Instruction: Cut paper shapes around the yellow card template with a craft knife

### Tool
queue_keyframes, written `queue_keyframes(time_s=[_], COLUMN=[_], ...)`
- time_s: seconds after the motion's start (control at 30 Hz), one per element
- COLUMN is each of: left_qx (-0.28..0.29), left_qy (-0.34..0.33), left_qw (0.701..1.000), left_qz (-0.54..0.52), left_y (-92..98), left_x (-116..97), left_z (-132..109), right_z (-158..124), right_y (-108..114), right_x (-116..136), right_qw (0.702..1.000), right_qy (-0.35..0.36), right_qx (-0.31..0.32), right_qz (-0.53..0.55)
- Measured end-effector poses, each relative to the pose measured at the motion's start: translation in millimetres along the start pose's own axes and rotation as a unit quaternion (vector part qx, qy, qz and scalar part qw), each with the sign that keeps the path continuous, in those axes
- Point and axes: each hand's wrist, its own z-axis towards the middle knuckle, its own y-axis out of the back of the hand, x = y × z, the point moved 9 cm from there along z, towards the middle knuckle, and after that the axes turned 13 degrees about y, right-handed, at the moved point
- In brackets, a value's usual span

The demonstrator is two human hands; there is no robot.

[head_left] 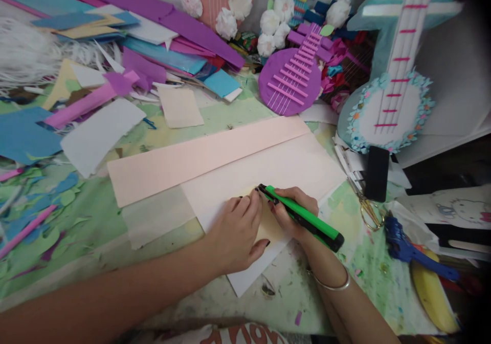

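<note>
My right hand (297, 208) is closed around a green utility knife (307, 216) with black ends. Its tip points left and meets a small cream piece (270, 223) on a white sheet of paper (253, 275). My left hand (240, 231) lies with fingers stretched out over that piece, fingertips close to the knife's tip. The blade itself is too small to make out. Beyond both hands, a long pale pink strip (207, 152) lies along the sheet's far edge. A translucent sheet (157, 221) rests left of the white paper.
Coloured paper sheets (164, 19) and scraps crowd the left side. Purple (289, 80) and pale blue (383, 108) paper instruments stand at the back. On the right are a phone (376, 174), gold-handled scissors (371, 213), a blue glue gun (414, 254) and a banana (433, 298).
</note>
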Motion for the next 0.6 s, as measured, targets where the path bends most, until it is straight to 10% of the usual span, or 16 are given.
queue_keyframes(time_s=[0.6], left_qx=[-0.008], left_qy=[-0.007], left_qw=[1.0], left_qz=[0.001], left_y=[4.7], left_x=[-1.7], left_z=[0.4], right_z=[-4.1], right_y=[2.4], right_x=[-0.2], right_qw=[1.0], right_qy=[0.019], right_qx=[-0.006], right_qz=[0.005])
